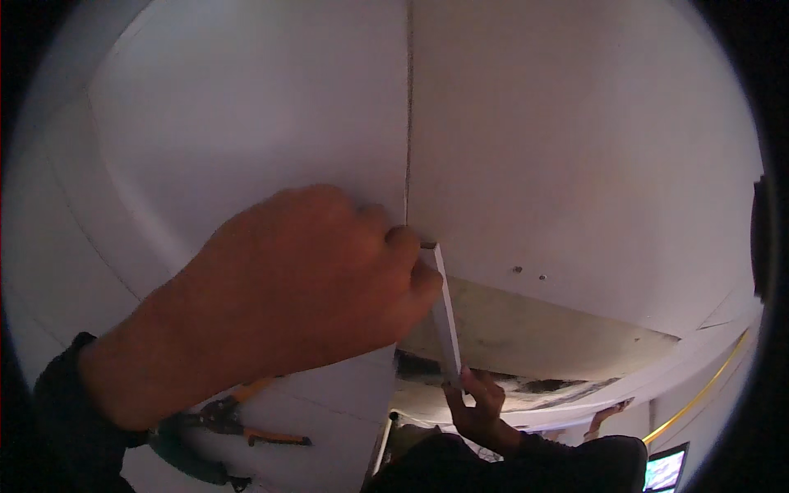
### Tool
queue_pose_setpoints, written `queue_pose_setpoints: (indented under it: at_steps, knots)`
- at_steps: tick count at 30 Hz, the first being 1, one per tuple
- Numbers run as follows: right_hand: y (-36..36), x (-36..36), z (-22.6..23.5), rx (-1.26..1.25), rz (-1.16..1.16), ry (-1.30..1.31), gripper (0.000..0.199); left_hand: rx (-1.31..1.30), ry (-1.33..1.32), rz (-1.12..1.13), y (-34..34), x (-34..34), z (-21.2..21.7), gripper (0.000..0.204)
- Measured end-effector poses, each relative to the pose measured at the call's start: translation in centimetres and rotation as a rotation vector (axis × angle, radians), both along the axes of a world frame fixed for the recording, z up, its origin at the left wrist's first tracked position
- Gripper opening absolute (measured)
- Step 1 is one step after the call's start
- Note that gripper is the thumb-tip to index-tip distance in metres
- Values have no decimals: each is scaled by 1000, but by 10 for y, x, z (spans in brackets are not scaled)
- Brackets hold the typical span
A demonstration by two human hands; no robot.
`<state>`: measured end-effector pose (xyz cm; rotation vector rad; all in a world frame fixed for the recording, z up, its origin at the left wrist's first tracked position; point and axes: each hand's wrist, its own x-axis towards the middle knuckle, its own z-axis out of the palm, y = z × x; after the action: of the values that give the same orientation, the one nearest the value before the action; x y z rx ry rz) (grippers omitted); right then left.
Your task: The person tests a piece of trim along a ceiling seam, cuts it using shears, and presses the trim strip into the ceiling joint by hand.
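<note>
My left hand reaches in from the lower left, its back toward me and its fingers curled closed. The fingertips pinch the near end of a narrow white strip, which sits beside the seam between two pale panels. Part of the grip is hidden behind my knuckles. At the strip's far end another hand in a dark sleeve holds it; it looks much smaller and farther off and appears to be a co-worker's. My right hand does not show.
A pale panel with two small holes is at right; below it opens a recess. A green and orange tool is at lower left. A dark-clothed person, a farther raised hand, yellow line and lit screen are at lower right.
</note>
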<state>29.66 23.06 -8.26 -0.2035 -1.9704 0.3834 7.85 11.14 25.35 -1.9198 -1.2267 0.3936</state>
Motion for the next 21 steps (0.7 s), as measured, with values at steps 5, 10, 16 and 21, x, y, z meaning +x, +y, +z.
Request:
queue_pose_setpoints:
  at_steps: [5,10,16,21]
  knots:
    - [-9,-10,7,-154,34,24,63,-115,-94,31,-15,-3,9,8]
    - [1,-17,17,-120,2,-34,68,-100,-348,329,-53,-11,10,8]
    - [-4,-37,37,-195,74,-18,64,11,-863,296,-79,-17,-31,19]
    - [-13,-51,57,-217,50,-32,60,-105,-1106,318,-68,-23,-103,24]
